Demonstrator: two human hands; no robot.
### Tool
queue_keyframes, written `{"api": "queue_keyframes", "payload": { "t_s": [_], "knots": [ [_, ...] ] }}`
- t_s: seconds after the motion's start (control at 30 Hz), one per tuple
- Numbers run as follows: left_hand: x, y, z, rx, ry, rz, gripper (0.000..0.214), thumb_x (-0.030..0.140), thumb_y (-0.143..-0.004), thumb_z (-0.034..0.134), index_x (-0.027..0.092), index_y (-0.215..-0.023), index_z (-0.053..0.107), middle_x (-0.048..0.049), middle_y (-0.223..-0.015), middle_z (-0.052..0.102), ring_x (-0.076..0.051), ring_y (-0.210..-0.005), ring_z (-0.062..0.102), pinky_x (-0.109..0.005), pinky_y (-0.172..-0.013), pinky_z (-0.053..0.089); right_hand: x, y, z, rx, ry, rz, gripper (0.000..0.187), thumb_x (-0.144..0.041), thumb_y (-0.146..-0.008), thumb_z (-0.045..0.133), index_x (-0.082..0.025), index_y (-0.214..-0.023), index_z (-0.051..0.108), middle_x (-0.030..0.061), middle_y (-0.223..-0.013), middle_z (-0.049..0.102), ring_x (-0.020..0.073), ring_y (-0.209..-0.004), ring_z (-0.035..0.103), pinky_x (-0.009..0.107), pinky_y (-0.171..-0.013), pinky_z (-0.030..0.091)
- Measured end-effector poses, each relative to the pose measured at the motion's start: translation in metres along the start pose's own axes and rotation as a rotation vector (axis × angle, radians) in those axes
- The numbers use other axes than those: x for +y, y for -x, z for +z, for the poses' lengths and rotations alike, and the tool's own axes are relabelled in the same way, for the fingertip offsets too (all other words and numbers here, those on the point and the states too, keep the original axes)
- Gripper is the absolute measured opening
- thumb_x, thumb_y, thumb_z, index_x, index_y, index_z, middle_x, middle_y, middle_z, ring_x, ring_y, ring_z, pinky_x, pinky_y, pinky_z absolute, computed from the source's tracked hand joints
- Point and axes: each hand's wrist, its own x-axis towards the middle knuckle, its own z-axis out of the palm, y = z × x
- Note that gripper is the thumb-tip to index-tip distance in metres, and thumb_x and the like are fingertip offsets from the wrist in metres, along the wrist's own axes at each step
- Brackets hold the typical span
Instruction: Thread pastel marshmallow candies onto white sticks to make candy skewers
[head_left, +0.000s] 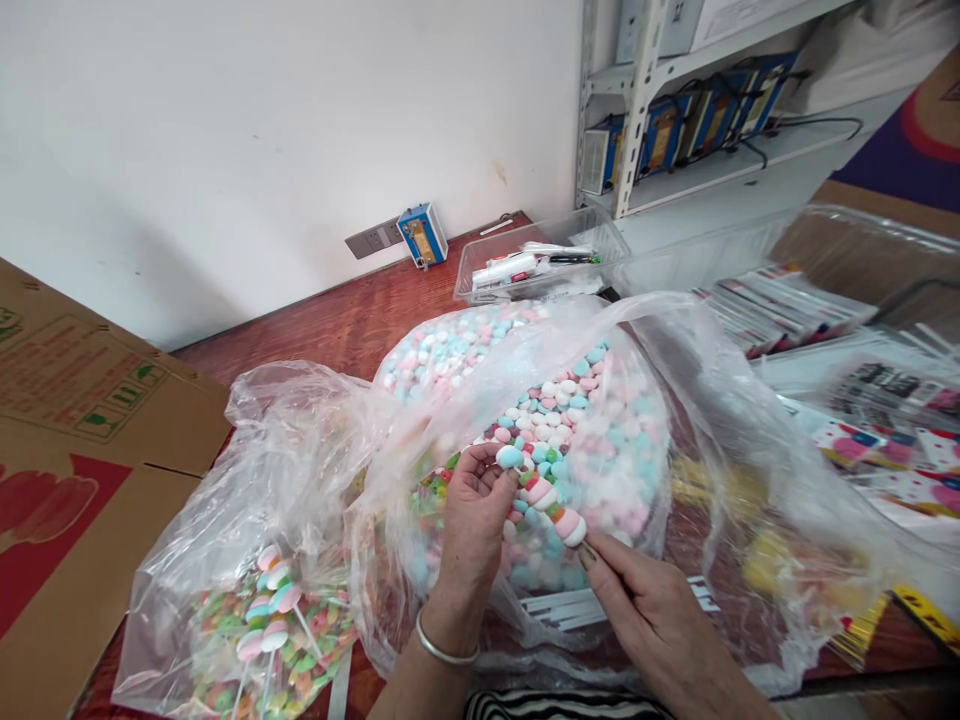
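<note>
My left hand point(474, 510) pinches a blue marshmallow point(510, 457) at the top end of a candy skewer point(551, 505). On the skewer sit several pink, white and blue marshmallows. My right hand point(645, 605) grips the lower end of the skewer's stick, fingers closed. Both hands are over a large open clear plastic bag point(675, 350) full of pastel marshmallows point(570, 420). A silver bangle point(444, 650) is on my left wrist.
A second clear bag point(247, 520) at the lower left holds finished candy skewers point(274, 610). Cardboard boxes point(82, 440) stand at the left. A clear tray point(540, 262) with pens sits behind, metal shelving point(675, 90) at the upper right, and packaging sheets point(862, 400) to the right.
</note>
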Motion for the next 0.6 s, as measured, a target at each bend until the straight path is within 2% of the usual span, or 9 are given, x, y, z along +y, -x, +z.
{"api": "queue_keyframes", "payload": {
  "t_s": [0.2,0.4,0.5,0.6],
  "knots": [
    [-0.002,0.002,0.003,0.012,-0.056,-0.010,0.033,0.031,-0.074,0.073,0.021,-0.100,0.056,-0.0008,-0.084,0.069,-0.011,-0.060,0.061,-0.015,-0.039,0.038,-0.006,0.000,0.001,0.003,-0.076,0.046,0.033,-0.037,-0.097,0.034,-0.023,-0.077,0.057,0.0001,-0.064,0.060,0.0167,-0.059,0.055,0.025,-0.054,0.041],
    [-0.005,0.002,0.004,0.010,-0.053,0.021,0.029,0.029,-0.075,0.071,0.021,-0.098,0.055,-0.0020,-0.089,0.068,-0.010,-0.064,0.060,-0.013,-0.039,0.036,-0.011,0.002,0.006,-0.118,-0.282,0.178,0.031,-0.038,-0.097,0.032,-0.023,-0.078,0.052,-0.0043,-0.059,0.046,0.0132,-0.050,0.041,0.023,-0.045,0.033],
    [-0.006,0.000,0.002,-0.004,-0.076,0.023,0.027,0.029,-0.076,0.070,0.020,-0.097,0.056,-0.0025,-0.090,0.068,-0.010,-0.065,0.060,-0.014,-0.040,0.037,-0.012,0.000,0.006,-0.123,-0.276,0.164,0.031,-0.038,-0.097,0.032,-0.023,-0.079,0.051,-0.0042,-0.059,0.046,0.0133,-0.051,0.042,0.023,-0.046,0.035],
    [-0.008,-0.001,0.000,-0.003,-0.106,0.002,0.026,0.029,-0.075,0.069,0.021,-0.097,0.058,-0.0018,-0.088,0.068,-0.011,-0.064,0.059,-0.015,-0.041,0.038,-0.014,-0.001,0.004,-0.081,-0.196,0.110,0.030,-0.036,-0.097,0.033,-0.023,-0.079,0.053,-0.0018,-0.064,0.055,0.0145,-0.054,0.048,0.024,-0.049,0.037]
  ]
}}
